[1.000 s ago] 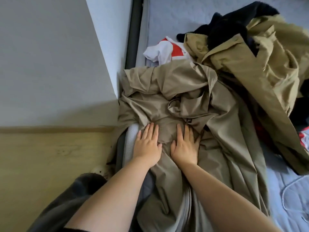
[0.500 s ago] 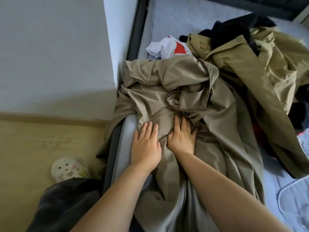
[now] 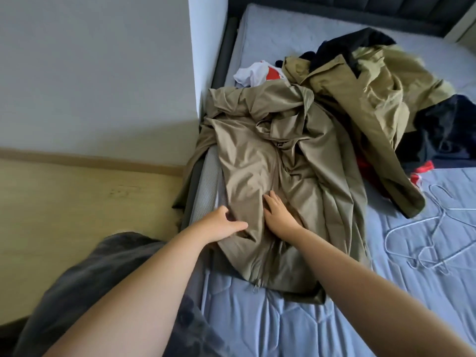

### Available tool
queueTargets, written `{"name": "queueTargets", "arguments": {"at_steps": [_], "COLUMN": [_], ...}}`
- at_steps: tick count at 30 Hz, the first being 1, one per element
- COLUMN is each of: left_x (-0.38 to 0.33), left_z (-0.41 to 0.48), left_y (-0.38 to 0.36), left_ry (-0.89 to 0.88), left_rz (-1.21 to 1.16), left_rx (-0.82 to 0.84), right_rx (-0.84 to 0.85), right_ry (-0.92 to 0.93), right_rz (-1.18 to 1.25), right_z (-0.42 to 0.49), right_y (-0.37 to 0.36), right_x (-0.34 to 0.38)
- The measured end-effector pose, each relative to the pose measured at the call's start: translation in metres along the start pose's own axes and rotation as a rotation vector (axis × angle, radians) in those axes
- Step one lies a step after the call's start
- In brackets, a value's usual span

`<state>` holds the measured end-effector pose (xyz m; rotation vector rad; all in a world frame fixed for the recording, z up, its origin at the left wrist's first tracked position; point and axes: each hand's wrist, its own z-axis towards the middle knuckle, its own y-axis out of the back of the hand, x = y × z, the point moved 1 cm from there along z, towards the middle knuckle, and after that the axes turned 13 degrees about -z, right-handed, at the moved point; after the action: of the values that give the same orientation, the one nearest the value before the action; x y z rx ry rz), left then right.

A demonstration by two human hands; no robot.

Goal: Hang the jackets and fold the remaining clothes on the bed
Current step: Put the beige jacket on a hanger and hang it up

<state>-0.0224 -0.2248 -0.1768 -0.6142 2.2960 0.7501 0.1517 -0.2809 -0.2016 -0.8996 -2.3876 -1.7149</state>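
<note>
From the head camera, a smooth, zip-front tan jacket (image 3: 257, 161) lies spread along the left edge of the bed, front side up, its zip running down the middle. Its upper part is bunched into folds, and its hem lies towards the person. Part of it hangs over the bed's dark side rail (image 3: 192, 176).

The left hand (image 3: 224, 222) is at the jacket's left edge. Its fingers are curled and its thumb lies across the fabric, so it seems to pinch a fold of the cloth, though the grip itself is partly hidden. The right hand (image 3: 279, 215) rests flat on the jacket just right of the zip, with its fingers straight and close together. The 2 hands are near each other but do not touch.

Beyond the tan jacket is a heap of clothes:
- a crumpled olive-khaki jacket (image 3: 373, 86), its lower flap trailing towards the hangers
- a black garment (image 3: 345, 45) on top of the heap
- a white and red garment (image 3: 253, 73) at its left
- another dark piece (image 3: 448, 130) at its right

A cluster of thin white wire hangers (image 3: 435, 228) lies on the blue-grey quilted mattress cover (image 3: 283, 325), to the right of the tan jacket and apart from it.

On the left are a pale wall (image 3: 90, 73) and a light wooden floor (image 3: 77, 202).
</note>
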Motion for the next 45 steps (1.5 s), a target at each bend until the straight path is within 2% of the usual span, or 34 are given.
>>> {"name": "queueTargets", "arguments": {"at_steps": [3,6,9,12,14,16,19,21,24,28,32,35,38,40,42,45], "left_x": [0.005,0.007,0.010,0.013,0.015,0.017,0.016,0.014,0.008,-0.003,-0.011,-0.016,-0.018,-0.014,-0.011,-0.010], "left_z": [-0.010,-0.019,-0.028,-0.040,-0.051,-0.057,-0.059,-0.058,-0.057,-0.051,-0.042,-0.034,-0.031,-0.029,-0.028,-0.030], "left_y": [-0.002,0.013,0.037,0.053,0.058,0.059,0.058,0.057,0.054,0.053,0.047,0.033,0.012,-0.002,-0.013,-0.020], "left_ry": [0.064,0.140,0.162,0.237,0.330,0.351,0.272,0.205,0.100,-0.222,-0.342,-0.405,-0.460,-0.515,-0.562,-0.603], "left_rz": [-0.084,-0.507,-0.948,-1.169,-1.171,-1.098,-1.021,-1.001,-0.987,-1.085,-0.934,-0.635,-0.216,0.151,0.454,0.621], "left_rx": [0.071,-0.061,-0.262,-0.308,-0.223,-0.136,-0.116,-0.091,-0.025,0.109,0.140,0.081,0.064,0.061,-0.007,-0.121], "right_rx": [0.037,0.019,-0.096,-0.259,-0.274,-0.204,-0.068,-0.009,-0.070,-0.161,-0.086,0.004,0.055,0.056,0.048,0.028], "right_ry": [0.054,0.088,0.105,0.174,0.267,0.340,0.342,0.292,0.225,0.038,-0.153,-0.242,-0.260,-0.247,-0.248,-0.245], "right_rz": [0.015,0.019,0.006,-0.013,-0.040,-0.132,-0.369,-0.436,-0.318,0.034,0.414,0.706,0.765,0.822,0.842,0.849], "right_z": [-0.026,-0.045,-0.057,-0.069,-0.074,-0.077,-0.077,-0.075,-0.069,-0.052,-0.035,-0.031,-0.039,-0.045,-0.049,-0.051], "right_y": [0.000,-0.002,-0.006,-0.011,-0.015,-0.022,-0.035,-0.039,-0.037,-0.020,0.000,-0.001,-0.003,-0.002,-0.002,-0.001], "right_x": [0.000,0.002,0.011,0.029,0.041,0.050,0.053,0.053,0.050,0.047,0.034,0.021,0.019,0.019,0.019,0.017]}}
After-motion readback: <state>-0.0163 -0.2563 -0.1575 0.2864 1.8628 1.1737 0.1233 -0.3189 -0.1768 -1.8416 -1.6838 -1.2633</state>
